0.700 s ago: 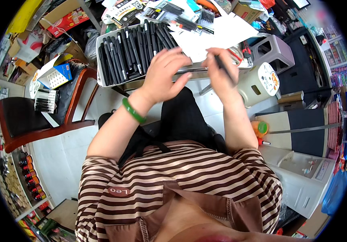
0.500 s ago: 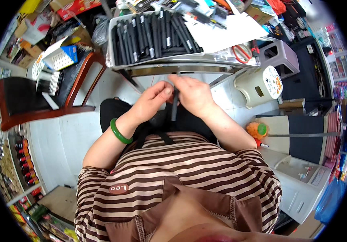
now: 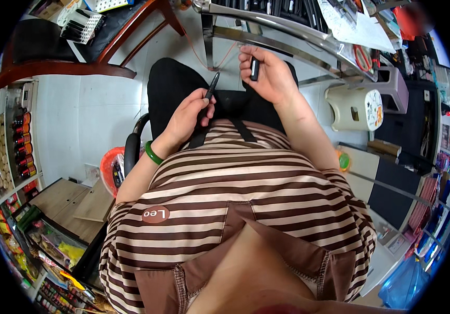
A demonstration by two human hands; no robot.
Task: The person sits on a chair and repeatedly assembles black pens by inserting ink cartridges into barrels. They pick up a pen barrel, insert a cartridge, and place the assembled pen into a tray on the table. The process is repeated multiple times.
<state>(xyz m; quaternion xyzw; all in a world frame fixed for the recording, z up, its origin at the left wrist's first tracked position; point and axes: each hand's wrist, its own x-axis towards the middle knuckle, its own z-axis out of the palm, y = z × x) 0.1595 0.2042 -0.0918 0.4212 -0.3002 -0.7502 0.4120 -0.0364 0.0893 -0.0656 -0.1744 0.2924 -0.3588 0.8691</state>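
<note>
The left hand pinches the pen above the lap, tip pointing far. To its right, the right hand has fingers curled around the cap. Best hold the pen steady, tip off the trousers.

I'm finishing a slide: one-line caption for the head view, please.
Left hand holds a black pen; right hand holds what looks like a black cap.

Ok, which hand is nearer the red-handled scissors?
Right: the right hand, holding a pen cap, is left of the scissors; the left hand, holding a black pen, is farther left and lower in view.
</note>
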